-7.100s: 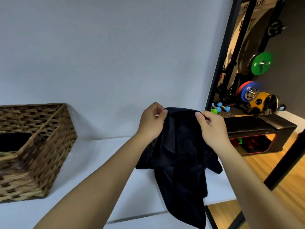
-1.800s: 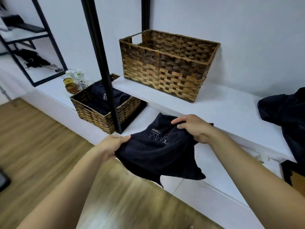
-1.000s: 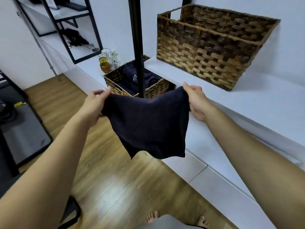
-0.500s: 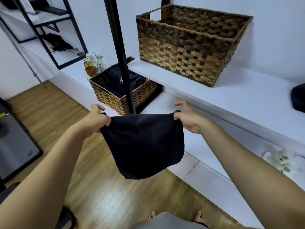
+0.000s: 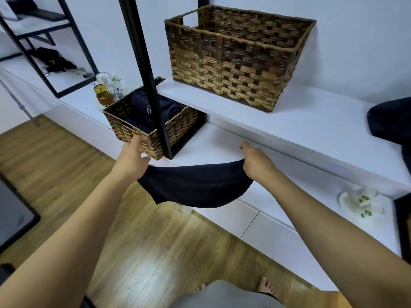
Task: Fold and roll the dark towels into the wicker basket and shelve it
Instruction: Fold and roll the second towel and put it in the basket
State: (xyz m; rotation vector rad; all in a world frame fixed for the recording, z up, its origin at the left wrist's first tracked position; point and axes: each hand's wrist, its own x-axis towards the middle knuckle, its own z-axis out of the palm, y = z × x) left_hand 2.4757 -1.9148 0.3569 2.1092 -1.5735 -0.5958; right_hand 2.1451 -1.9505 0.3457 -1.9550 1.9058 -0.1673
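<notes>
A dark navy towel (image 5: pixel 195 187) hangs folded between my two hands, over the front edge of the low white ledge (image 5: pixel 224 150). My left hand (image 5: pixel 133 158) grips its left corner, just in front of the small wicker basket (image 5: pixel 138 127). My right hand (image 5: pixel 255 163) grips the right corner, index finger pointing forward. The small basket stands on the ledge and holds several dark towels (image 5: pixel 142 110). A large wicker basket (image 5: pixel 231 61) stands on the upper white shelf (image 5: pixel 311 127). Another dark towel (image 5: pixel 391 123) lies at the shelf's right end.
A black metal post (image 5: pixel 146 74) rises in front of the small basket. Glass jars (image 5: pixel 104 90) stand behind that basket. White flowers (image 5: pixel 360 201) lie on the ledge at right. Below are a wooden floor (image 5: pixel 144 241) and my bare feet.
My hands have lowered the towel toward the low ledge and spread apart, so it sags flatter. The view has moved closer to the shelves.
</notes>
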